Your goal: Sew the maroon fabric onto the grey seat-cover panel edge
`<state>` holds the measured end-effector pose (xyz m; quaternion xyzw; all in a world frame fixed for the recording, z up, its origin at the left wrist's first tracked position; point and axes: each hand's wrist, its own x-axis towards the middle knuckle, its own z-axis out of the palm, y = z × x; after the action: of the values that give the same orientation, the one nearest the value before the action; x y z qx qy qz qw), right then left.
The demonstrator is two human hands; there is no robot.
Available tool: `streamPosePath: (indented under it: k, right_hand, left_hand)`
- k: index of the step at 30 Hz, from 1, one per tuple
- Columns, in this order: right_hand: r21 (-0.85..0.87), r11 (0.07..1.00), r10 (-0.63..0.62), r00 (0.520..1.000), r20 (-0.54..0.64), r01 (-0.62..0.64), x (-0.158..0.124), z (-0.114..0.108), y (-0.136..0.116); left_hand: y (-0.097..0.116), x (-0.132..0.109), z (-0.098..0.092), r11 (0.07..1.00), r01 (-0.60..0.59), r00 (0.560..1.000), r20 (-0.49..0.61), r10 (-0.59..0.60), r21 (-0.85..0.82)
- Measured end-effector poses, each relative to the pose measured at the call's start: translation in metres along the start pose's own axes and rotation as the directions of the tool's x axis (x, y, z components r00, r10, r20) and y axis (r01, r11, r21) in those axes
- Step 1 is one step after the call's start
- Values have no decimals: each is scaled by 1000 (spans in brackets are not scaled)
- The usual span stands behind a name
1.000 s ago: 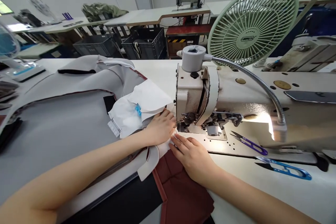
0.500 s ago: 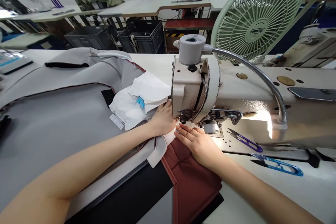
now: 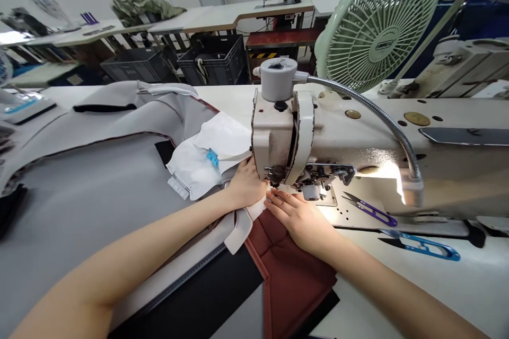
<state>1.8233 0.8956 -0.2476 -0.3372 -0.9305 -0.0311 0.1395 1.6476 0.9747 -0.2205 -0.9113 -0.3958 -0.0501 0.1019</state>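
At the sewing machine (image 3: 274, 132), my left hand (image 3: 247, 184) rests on the layered cover piece, its fingers mostly hidden behind the machine head. My right hand (image 3: 302, 220) lies flat, fingers stretched, on the dark red padded panel (image 3: 296, 270), fingertips close to the needle area. Between the hands a pale strip (image 3: 238, 230) runs under the head, its loose end curling toward me. Left of the left hand lies white fabric (image 3: 222, 132) with a blue clip (image 3: 212, 157). A large grey cover (image 3: 99, 185) spreads out on the left. The needle itself is hidden.
Purple thread snips (image 3: 371, 209) lie on the machine bed, with blue thread snips (image 3: 423, 246) nearer me. A bendy lamp (image 3: 411, 188) lights the bed. A green fan (image 3: 382, 37) stands behind the machine. Grey crates (image 3: 217, 58) sit under the far tables.
The view has shifted slightly, so the machine head and fan appear further left. Both hands stay nearly in place on the fabric, with little visible movement of the panel.
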Motion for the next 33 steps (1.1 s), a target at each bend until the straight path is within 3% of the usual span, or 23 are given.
streamPosePath:
  k: [5,21,33]
  right_hand:
    - [12,999,-31,998,-60,31,-4,-1,-2]
    - [5,999,-54,997,-57,54,0,-7,0]
    - [65,997,-35,998,51,31,2,-18,1]
  left_hand:
    - [3,2,-4,999,44,999,30,-44,4]
    - [9,1,-15,998,60,996,59,-60,8]
    - [12,-4,-5,997,59,997,42,-61,45]
